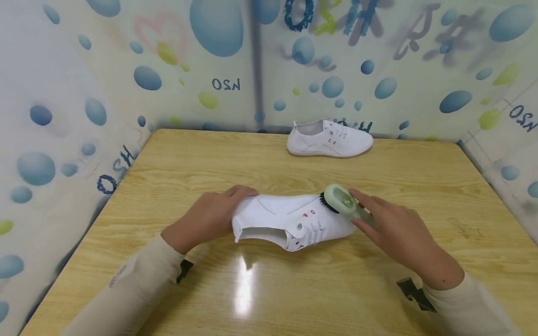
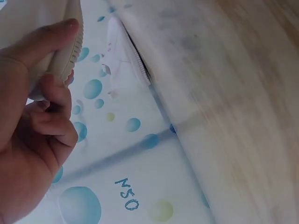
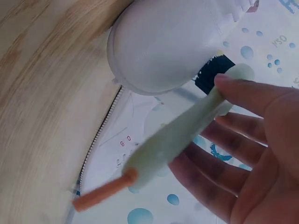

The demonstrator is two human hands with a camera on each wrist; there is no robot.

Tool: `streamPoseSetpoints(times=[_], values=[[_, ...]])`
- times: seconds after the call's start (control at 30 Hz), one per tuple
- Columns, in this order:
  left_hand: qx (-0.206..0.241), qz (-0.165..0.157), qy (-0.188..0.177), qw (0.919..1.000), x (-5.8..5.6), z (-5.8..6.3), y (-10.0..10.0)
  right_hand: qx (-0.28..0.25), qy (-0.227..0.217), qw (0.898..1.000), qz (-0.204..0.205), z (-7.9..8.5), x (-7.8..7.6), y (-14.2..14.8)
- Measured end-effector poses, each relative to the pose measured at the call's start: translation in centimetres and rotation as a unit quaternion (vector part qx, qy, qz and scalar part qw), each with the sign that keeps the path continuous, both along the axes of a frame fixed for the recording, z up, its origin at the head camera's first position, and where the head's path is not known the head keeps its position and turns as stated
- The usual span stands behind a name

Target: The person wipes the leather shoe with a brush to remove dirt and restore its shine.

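Observation:
A white lace-up shoe (image 1: 269, 210) lies tilted across the middle of the table, its opening facing the person and its toe to the right. At the heel end, my left hand (image 1: 214, 212) grips it; in the left wrist view the thumb and curled fingers are at the ribbed sole edge. My right hand (image 1: 399, 228) holds a pale green brush (image 1: 342, 200) by its handle. Its dark bristles (image 3: 212, 74) meet the upper near the toe, beside the laces. From the handle's end sticks out an orange strap (image 3: 105, 191).
Another white shoe (image 1: 329, 140) stands at the table's back edge, toe to the right. The wooden table (image 1: 210, 163) is bounded behind and on both sides by pale walls (image 1: 176, 84) with blue and green spots. Dark strap pieces (image 1: 416, 295) hang near both cuffs.

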State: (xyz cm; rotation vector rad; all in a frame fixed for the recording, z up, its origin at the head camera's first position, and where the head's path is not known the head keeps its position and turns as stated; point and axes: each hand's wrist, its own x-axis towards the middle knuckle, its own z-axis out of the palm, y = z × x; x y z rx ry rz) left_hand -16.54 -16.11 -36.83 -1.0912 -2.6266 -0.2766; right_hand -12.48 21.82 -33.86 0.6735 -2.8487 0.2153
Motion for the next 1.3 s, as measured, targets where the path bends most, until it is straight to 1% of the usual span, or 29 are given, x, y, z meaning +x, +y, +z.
streamPoseSetpoints(times=[0.07,0.13,0.2,0.27,0.37,0.43,0.5,0.6,0.7,0.77,0.83,0.9,0.97,1.0,1.07,1.1,1.17,1.23,1.3], values=[[0.006,-0.003,-0.026,0.9996,0.0,0.0,0.1,-0.005,0.015,1.0,-0.001,-0.1,0.0,0.0],[0.017,-0.003,-0.065,0.9978,0.1,0.1,0.2,-0.013,0.023,1.0,0.003,-0.1,0.0,0.1],[0.026,0.0,-0.103,0.9944,0.2,0.1,0.2,-0.019,0.017,1.0,0.006,-0.1,0.0,0.0],[0.037,0.001,-0.133,0.9904,0.3,0.2,0.2,-0.025,0.0,1.0,0.007,-0.1,0.0,-0.1],[0.049,-0.003,-0.165,0.985,0.4,0.4,0.1,-0.026,-0.018,0.999,0.006,0.0,0.0,-0.2],[0.059,-0.009,-0.184,0.9812,0.3,0.3,-0.1,-0.027,-0.02,0.999,0.008,0.0,0.0,-0.2],[0.07,-0.017,-0.207,0.9757,0.2,0.3,-0.3,-0.025,-0.018,0.999,0.01,0.0,0.0,-0.2],[0.084,-0.034,-0.247,0.9648,-0.1,0.2,-0.7,-0.022,-0.018,1.0,0.01,0.0,0.0,-0.2],[0.102,-0.056,-0.278,0.9536,-0.4,0.2,-0.9,-0.021,-0.015,1.0,0.011,0.1,0.1,-0.2],[0.118,-0.061,-0.3,0.9447,-0.6,0.3,-1.0,-0.027,-0.005,1.0,0.015,0.1,0.1,-0.2],[0.136,-0.058,-0.32,0.9358,-0.8,0.2,-1.2,-0.035,0.011,0.999,0.023,0.1,0.1,-0.2],[0.153,-0.046,-0.344,0.9252,-0.9,0.2,-1.3,-0.047,0.025,0.998,0.033,0.0,0.1,-0.2],[0.168,-0.04,-0.368,0.9136,-1.0,0.2,-1.4,-0.054,0.038,0.997,0.045,-0.2,0.1,-0.3],[0.173,-0.038,-0.376,0.9095,-1.1,0.2,-1.5,-0.057,0.04,0.996,0.05,-0.3,0.1,-0.3],[0.185,-0.04,-0.396,0.8984,-1.1,0.2,-1.6,-0.061,0.047,0.995,0.061,-0.3,0.1,-0.4],[0.189,-0.044,-0.402,0.8948,-1.1,0.1,-1.7,-0.06,0.051,0.995,0.067,-0.4,0.1,-0.4],[0.189,-0.047,-0.406,0.8926,-1.2,0.1,-1.8,-0.06,0.059,0.994,0.074,-0.4,0.2,-0.4],[0.183,-0.045,-0.407,0.8938,-1.3,-0.1,-1.8,-0.065,0.064,0.993,0.077,-0.3,0.2,-0.4],[0.168,-0.035,-0.399,0.9008,-1.4,-0.2,-1.8,-0.074,0.065,0.992,0.075,-0.3,0.3,-0.5]])
